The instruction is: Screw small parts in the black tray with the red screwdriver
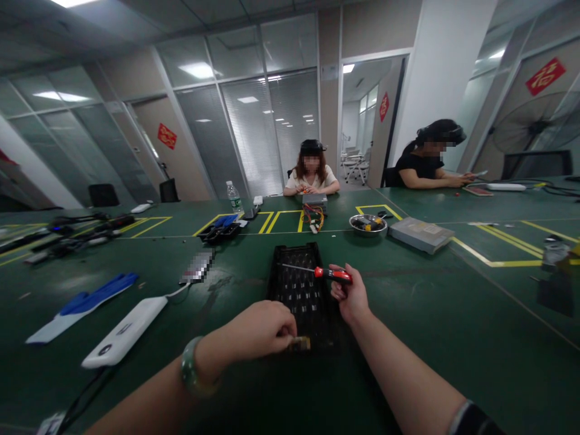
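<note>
A long black tray [306, 284] with rows of small light marks inside lies on the table in front of me. My left hand [267, 329] is over its near left corner, fingers closed in a pinch on a small yellowish piece [301, 344] whose kind I cannot make out. In my right hand [353, 296] is a screwdriver [333, 275] with a red and black handle. Its metal shaft points left across the upper part of the tray, and I cannot tell whether the tip touches it.
Left of the tray lie a white power bank [127, 332], a phone [198, 266] and a blue and white glove [86, 305]. Beyond are a black parts box [220, 232], a bottle [234, 198], a metal bowl [368, 225] and a grey metal box [421, 234]. Two people sit across the table.
</note>
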{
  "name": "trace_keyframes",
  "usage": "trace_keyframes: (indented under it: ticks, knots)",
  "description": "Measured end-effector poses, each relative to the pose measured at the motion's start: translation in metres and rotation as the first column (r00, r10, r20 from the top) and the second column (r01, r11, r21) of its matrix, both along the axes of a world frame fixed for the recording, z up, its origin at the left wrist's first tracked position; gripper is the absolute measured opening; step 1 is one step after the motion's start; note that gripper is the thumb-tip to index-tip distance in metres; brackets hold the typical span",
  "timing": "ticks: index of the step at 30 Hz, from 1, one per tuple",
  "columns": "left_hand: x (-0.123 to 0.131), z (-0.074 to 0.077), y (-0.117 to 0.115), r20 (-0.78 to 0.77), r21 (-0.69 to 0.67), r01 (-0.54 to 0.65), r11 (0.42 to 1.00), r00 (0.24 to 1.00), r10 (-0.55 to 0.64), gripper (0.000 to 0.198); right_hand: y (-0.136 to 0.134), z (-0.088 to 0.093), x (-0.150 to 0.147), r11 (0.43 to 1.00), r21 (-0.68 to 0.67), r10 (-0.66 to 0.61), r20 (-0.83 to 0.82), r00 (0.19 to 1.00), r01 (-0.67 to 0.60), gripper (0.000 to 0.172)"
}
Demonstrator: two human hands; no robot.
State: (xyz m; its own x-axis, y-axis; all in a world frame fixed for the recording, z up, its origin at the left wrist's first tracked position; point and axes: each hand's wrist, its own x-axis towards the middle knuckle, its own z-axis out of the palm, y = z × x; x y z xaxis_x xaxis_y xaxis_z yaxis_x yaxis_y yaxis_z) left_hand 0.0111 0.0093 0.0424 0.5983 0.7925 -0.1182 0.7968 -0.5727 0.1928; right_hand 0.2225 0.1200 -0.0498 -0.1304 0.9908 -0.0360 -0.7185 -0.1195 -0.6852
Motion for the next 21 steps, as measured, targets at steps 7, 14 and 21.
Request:
trace_keyframes:
  ticks: [7, 14, 21]
  knots:
    - [0.004, -0.008, -0.001, -0.019, 0.032, 0.001, 0.999, 1.0, -0.001, 0.016, 0.001, -0.001, 0.001, 1.0, 0.002, 0.0, 0.001, 1.0, 0.0, 0.04]
    - [0.001, -0.011, -0.003, -0.02, 0.04, -0.025, 0.999, 0.999, 0.026, 0.015, 0.001, -0.001, 0.001, 1.0, 0.002, 0.006, 0.002, 1.0, -0.006, 0.04]
    - [-0.001, -0.011, -0.005, -0.014, 0.023, -0.03, 0.999, 0.999, 0.031, 0.014, -0.001, 0.001, 0.001, 1.0, -0.004, 0.016, -0.004, 1.0, -0.016, 0.039]
